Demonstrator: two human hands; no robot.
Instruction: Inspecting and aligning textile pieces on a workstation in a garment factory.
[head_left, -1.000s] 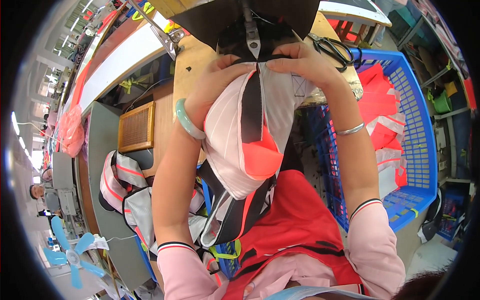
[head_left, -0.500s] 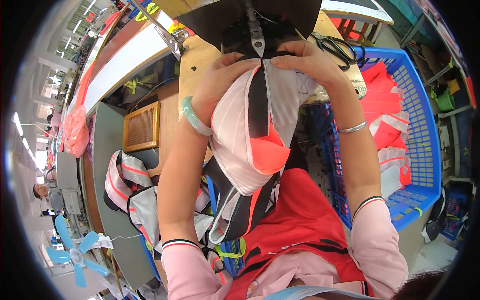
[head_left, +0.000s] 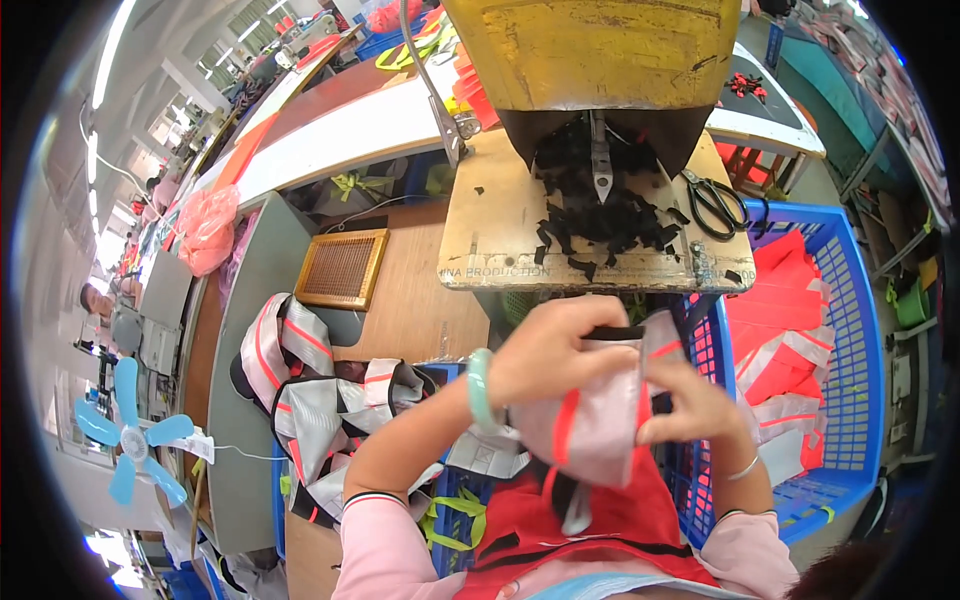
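**Sewing-shop bench: both hands on a grey and orange garment piece**

Setting: a long workshop with rows of tables running off toward the upper left, strip lights overhead. Directly ahead stands a pale wooden machine table [head_left: 500, 235] under a yellow machine head [head_left: 600, 50]. Black fabric scraps [head_left: 600, 215] lie heaped on the table around the metal cutter blade [head_left: 600, 175].

Left hand [head_left: 550, 350]: curled closed over the upper left edge of the garment piece [head_left: 595, 425], fingers folded down onto its black trim strip [head_left: 615, 332]. A green bangle [head_left: 480, 388] sits on that wrist.

Right hand [head_left: 690, 405]: fingers bent and pinched on the right edge of the same piece, thumb side toward the left hand. A thin silver bracelet [head_left: 742, 468] is on the wrist.

The garment piece is held between the two hands, below the near edge of the machine table and clear of it, above the lap. It is light grey with orange stripes; its lower part hangs down over a red garment [head_left: 600, 530] on the lap.

Surroundings: black-handled scissors [head_left: 715, 205] lie on the right end of the table, well apart from both hands. A blue plastic basket [head_left: 850, 330] stands to the right, just beside the right forearm, holding orange and grey vests [head_left: 780, 340]. To the left, more grey and orange pieces [head_left: 300, 400] are piled on a grey bench. A wooden grille [head_left: 340, 268] lies beyond them. A small blue fan [head_left: 130, 430] stands at far left.
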